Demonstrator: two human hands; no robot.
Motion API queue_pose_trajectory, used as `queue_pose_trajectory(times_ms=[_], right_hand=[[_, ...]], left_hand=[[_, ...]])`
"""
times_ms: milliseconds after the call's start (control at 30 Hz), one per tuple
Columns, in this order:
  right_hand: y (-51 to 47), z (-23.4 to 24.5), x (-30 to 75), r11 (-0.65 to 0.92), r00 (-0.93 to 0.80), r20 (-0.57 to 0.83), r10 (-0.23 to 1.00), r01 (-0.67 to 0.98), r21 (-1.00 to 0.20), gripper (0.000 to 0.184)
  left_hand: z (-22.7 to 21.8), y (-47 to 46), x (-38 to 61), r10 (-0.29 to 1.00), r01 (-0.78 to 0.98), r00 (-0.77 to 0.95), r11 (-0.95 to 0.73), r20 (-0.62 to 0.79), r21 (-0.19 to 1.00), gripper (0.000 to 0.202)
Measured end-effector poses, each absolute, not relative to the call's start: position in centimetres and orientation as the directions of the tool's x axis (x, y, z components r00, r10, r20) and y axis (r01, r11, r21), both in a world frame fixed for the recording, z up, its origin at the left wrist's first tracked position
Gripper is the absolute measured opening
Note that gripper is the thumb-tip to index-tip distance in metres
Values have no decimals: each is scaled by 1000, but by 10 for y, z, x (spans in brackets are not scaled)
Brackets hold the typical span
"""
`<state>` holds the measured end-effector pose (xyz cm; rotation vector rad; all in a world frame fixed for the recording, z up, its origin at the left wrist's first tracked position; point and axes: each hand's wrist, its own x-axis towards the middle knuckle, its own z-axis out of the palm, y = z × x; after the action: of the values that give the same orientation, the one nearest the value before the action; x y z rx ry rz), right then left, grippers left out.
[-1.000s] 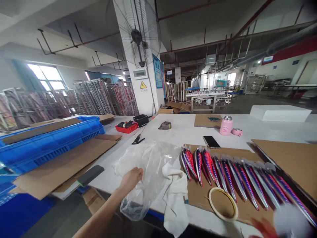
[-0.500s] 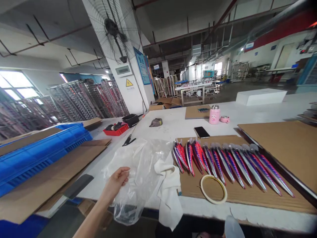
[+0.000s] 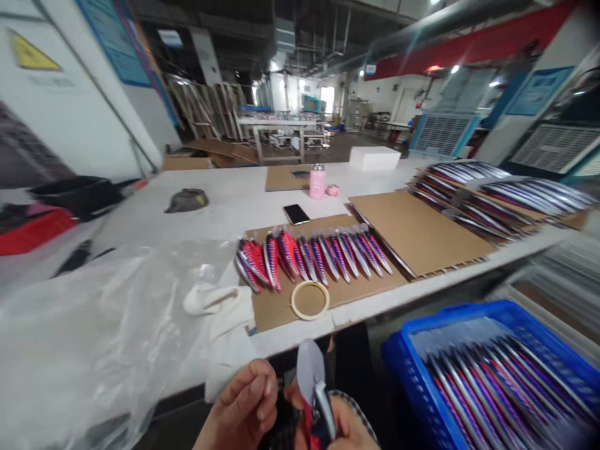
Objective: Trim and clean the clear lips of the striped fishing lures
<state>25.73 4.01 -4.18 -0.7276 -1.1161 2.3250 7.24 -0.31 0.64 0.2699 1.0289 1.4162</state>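
Observation:
My right hand (image 3: 344,425) grips a fishing lure (image 3: 322,406) at the bottom of the view, its rounded translucent lip pointing up. The lure's lower part is hidden by the fingers. Just left of it, my left hand (image 3: 248,400) is closed, thumb against curled fingers; whatever it may hold is too small to make out. On the cardboard sheet (image 3: 272,315) ahead lies a row of red, purple and silver lures (image 3: 323,253). A roll of tape (image 3: 310,300) rests in front of them. Beside the sheet is a white cloth (image 3: 229,319), hanging over the table edge.
Clear plastic bags (image 3: 94,325) spread over the table's left. A blue crate (image 3: 398,356) full of lures stands at the lower right. Stacked lures on cardboard (image 3: 497,194) sit at the right. A phone (image 3: 296,214), pink bottle (image 3: 317,182) and cap (image 3: 187,200) lie farther back.
The view has swung right, bringing the blue crate and stacked lures into sight. My left hand has left the plastic bag and come beside the lure. My right hand now shows, gripping the lure.

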Motion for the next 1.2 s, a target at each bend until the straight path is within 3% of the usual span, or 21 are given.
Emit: queue_pose_trajectory(times_ms=[100,233,500,567,633,733,833,900,1033,1200], right_hand=[[40,-29,257,-644,-769,-229,598,-290,-708,56],[38,-27,259,-668,-764,-144,630,-437,-603,56],[36,-33,260,-676,-752,-185,632,-418,-607,62],[36,-33,260,-665,-739,-184,648,-432,-610,61],[35,-34,260,-660,-734,-178,656,-441,-608,61],[33,-33,261,-657,-722,-185,667,-452,-604,59],[32,-33,261,-661,-714,-199,671,-455,-596,57],[31,-35,259,-643,-705,-193,683,-454,-617,57],[27,-42,253,-592,-669,-202,716,-428,-683,54],[22,-42,247,-594,-648,-254,718,-381,-708,64]], left_hand=[[-6,3,82,885,-616,-78,319,-460,720,30],[-7,0,85,898,-463,-174,288,-404,838,32],[-13,-5,98,899,-317,-341,164,-274,934,28],[-12,-6,100,910,-193,-370,120,-186,974,22],[-11,-7,101,936,-12,-353,-22,16,1000,11],[-11,-6,96,914,308,-201,-283,353,908,17],[-16,-4,87,868,599,17,-405,495,690,30],[-21,-3,83,862,696,77,-406,501,592,28],[-29,1,81,875,770,9,-315,484,555,12],[-32,5,80,915,728,-125,-178,383,663,10]])
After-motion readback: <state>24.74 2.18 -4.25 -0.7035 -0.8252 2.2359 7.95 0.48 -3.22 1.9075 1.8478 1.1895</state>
